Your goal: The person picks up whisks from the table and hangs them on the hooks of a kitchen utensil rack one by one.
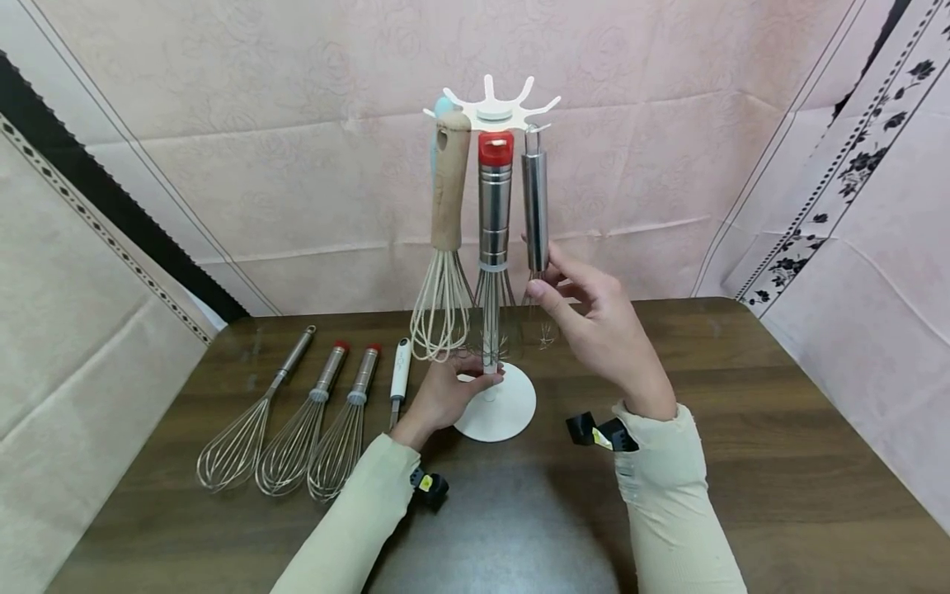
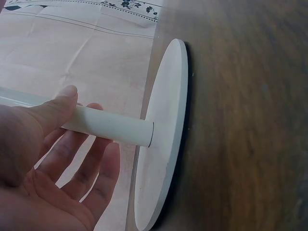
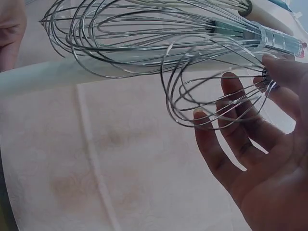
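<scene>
A white stand (image 1: pixel 496 419) with a round base and a spoked hanging top (image 1: pixel 493 107) stands upright on the table. Low on its pole (image 2: pixel 115 126), the left hand (image 1: pixel 445 398) grips with curled fingers and thumb. The right hand (image 1: pixel 597 326) pinches a small steel whisk (image 1: pixel 535 210) at the lower end of its handle, where the wires begin. That whisk's handle top meets a spoke at the right of the stand, and its wire loops (image 3: pixel 178 96) spread beside the fingers. Next to it hang a red-capped steel whisk (image 1: pixel 495 206) and a wooden-handled whisk (image 1: pixel 449 186).
Left of the stand, three steel whisks (image 1: pixel 237 441) lie side by side on the brown table (image 1: pixel 742 462). A white-handled utensil (image 1: pixel 401 367) lies beside them, partly hidden by the left arm. Something light blue (image 1: pixel 443 106) hangs behind the wooden handle. Pale cloth (image 1: pixel 297 165) covers the back.
</scene>
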A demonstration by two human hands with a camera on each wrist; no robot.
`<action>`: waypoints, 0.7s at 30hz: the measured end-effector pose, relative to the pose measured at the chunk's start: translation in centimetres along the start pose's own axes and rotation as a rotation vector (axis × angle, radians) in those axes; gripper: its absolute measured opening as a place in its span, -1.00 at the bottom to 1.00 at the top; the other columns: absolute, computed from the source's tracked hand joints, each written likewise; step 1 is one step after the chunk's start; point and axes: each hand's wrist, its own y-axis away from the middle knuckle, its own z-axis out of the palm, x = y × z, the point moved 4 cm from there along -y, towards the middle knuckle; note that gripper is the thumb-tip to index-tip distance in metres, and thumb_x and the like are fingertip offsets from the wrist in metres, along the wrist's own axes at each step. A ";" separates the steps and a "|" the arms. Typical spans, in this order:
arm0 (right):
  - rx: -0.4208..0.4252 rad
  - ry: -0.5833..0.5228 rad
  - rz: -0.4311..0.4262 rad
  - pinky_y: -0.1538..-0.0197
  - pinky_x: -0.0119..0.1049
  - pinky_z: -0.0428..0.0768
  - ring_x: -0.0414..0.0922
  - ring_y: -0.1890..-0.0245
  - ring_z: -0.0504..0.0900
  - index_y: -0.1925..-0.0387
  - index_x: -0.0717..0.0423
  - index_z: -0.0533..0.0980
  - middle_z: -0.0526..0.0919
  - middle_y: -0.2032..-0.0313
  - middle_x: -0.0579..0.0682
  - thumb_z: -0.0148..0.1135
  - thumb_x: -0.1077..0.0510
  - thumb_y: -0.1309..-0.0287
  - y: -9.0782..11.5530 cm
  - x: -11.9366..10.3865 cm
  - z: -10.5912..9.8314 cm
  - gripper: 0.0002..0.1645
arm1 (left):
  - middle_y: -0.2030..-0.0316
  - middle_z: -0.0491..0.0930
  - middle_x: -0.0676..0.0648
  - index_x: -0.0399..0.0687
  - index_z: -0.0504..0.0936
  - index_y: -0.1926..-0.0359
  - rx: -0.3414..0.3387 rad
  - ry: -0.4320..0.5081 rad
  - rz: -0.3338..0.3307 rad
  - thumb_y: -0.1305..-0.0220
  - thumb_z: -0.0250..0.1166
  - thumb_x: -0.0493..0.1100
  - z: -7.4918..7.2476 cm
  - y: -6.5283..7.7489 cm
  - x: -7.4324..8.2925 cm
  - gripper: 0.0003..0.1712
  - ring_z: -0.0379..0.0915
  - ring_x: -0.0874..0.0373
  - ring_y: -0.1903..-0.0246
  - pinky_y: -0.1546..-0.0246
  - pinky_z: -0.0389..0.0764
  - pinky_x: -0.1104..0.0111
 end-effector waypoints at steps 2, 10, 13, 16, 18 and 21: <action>0.007 0.016 -0.032 -0.11 -0.36 0.60 -0.22 0.14 0.61 -0.37 -0.06 0.49 0.67 0.20 0.02 0.27 0.17 -0.39 0.0 -0.2 0.2 -0.46 | 0.22 0.80 0.12 0.13 0.82 0.18 -0.009 -0.014 -0.011 -0.30 0.44 -0.04 0.0 0.0 -0.1 -0.88 0.67 0.13 0.06 -0.01 0.61 0.18; 0.008 0.029 -0.178 0.03 -0.34 0.67 -0.22 0.25 0.61 -0.25 0.06 0.57 0.66 0.31 -0.05 0.43 0.24 -0.22 -0.1 -1.8 1.9 -0.45 | 0.23 0.81 0.09 0.10 0.80 0.17 -0.028 -0.020 0.060 -0.31 0.42 -0.09 0.0 -0.1 0.0 -0.89 0.67 0.16 0.10 -0.02 0.63 0.16; 0.033 0.045 -0.196 0.09 -0.28 0.67 -0.21 0.28 0.59 -0.37 0.05 0.48 0.65 0.31 -0.02 0.44 0.21 -0.22 -0.1 -2.2 3.1 -0.32 | 0.23 0.81 0.09 0.09 0.79 0.17 -0.031 -0.029 0.062 -0.32 0.42 -0.07 -0.1 -0.1 0.0 -0.89 0.68 0.16 0.10 -0.01 0.63 0.17; 0.062 0.064 -0.194 0.15 -0.26 0.65 -0.19 0.30 0.57 -0.46 0.03 0.37 0.62 0.31 0.00 0.41 0.15 -0.26 0.0 -2.6 4.5 -0.24 | 0.19 0.80 0.06 0.06 0.78 0.13 -0.038 -0.030 0.036 -0.34 0.40 -0.05 -0.1 -0.2 0.0 -0.85 0.67 0.13 0.06 -0.03 0.63 0.15; 0.086 0.082 -0.190 0.21 -0.28 0.62 -0.18 0.33 0.54 -0.50 0.04 0.31 0.58 0.31 0.01 0.40 0.11 -0.28 0.1 -2.7 5.4 -0.19 | 0.13 0.80 0.01 0.03 0.77 0.07 -0.038 -0.029 0.014 -0.34 0.40 -0.04 -0.2 -0.1 -0.1 -0.80 0.67 0.09 0.03 -0.05 0.63 0.12; 0.125 0.110 -0.182 0.28 -0.32 0.54 -0.16 0.37 0.49 -0.54 0.02 0.23 0.52 0.32 0.03 0.39 0.07 -0.29 0.1 -2.8 6.5 -0.12 | 0.08 0.78 -0.04 -0.02 0.75 -0.01 -0.036 -0.036 0.004 -0.36 0.39 -0.08 -0.2 -0.1 -0.1 -0.75 0.66 0.05 0.00 -0.10 0.64 0.08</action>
